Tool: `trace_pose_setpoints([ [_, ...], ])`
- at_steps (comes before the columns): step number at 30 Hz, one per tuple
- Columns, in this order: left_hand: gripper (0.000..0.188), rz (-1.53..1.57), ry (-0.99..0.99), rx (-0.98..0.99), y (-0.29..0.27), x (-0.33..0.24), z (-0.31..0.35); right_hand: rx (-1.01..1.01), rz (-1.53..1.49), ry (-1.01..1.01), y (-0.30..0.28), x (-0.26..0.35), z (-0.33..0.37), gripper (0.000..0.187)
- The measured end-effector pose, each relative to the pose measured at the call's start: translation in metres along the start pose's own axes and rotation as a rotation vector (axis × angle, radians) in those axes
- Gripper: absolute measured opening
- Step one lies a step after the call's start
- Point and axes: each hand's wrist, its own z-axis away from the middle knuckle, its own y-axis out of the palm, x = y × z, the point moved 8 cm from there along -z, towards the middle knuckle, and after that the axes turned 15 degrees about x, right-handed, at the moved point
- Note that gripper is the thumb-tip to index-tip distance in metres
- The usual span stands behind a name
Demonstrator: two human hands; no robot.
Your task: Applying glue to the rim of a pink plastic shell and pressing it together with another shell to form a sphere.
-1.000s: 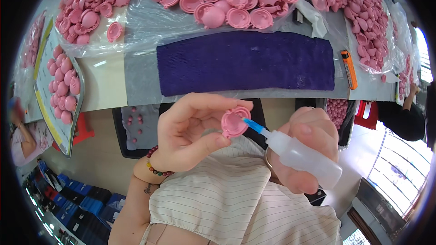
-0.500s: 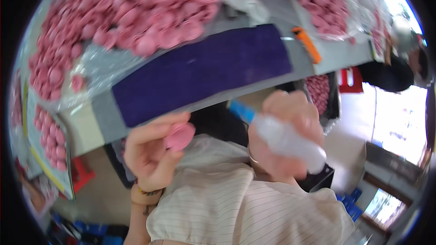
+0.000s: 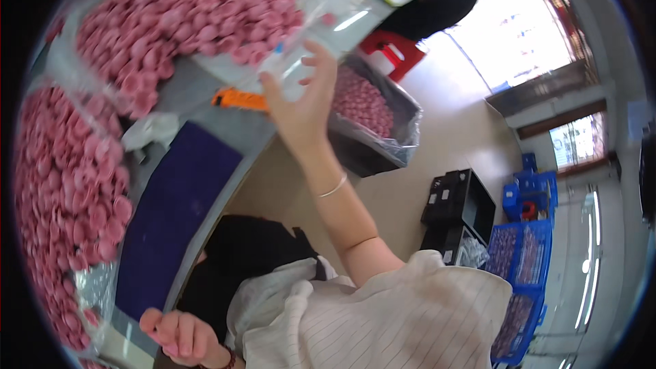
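Observation:
My right hand (image 3: 304, 106) reaches over the far end of the table, thumb and fingers spread apart. Near its fingertips, a clear bottle with a blue tip (image 3: 279, 48) shows faintly against the bright tabletop; whether the fingers still touch it is hard to make out. My left hand (image 3: 181, 338) is low at the left, its fingers curled closed. A sliver of a pink round piece shows between them, mostly hidden. Beside my right wrist lies an orange tool with a black end (image 3: 242, 99). The dark purple cloth (image 3: 178, 212) is spread along the table edge.
Heaps of pink round pieces (image 3: 198, 10) cover the table on plastic sheeting. A lined bin (image 3: 410, 130) of pink pieces stands beyond the table, near a red stool (image 3: 410, 61) and a seated person (image 3: 437, 0). Black crates (image 3: 454, 205) and blue crates (image 3: 536, 260) stand on the right.
My view has swung right. My right hand has carried the bottle from in front of me to the far table end, and its fingers have opened. My left hand has lowered and curled.

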Motion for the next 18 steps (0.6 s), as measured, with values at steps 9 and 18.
trace_pose_setpoints([
  [9, 0.034, 0.012, -0.011, -0.019, -0.005, 0.002, 0.002, 0.484, 0.215, -0.326, 0.08, 0.072, -0.021, 0.011],
  [18, 0.043, -0.047, -0.031, -0.038, 0.001, -0.001, 0.007, 0.432, 0.345, -0.297, 0.11, 0.071, -0.024, 0.029],
])
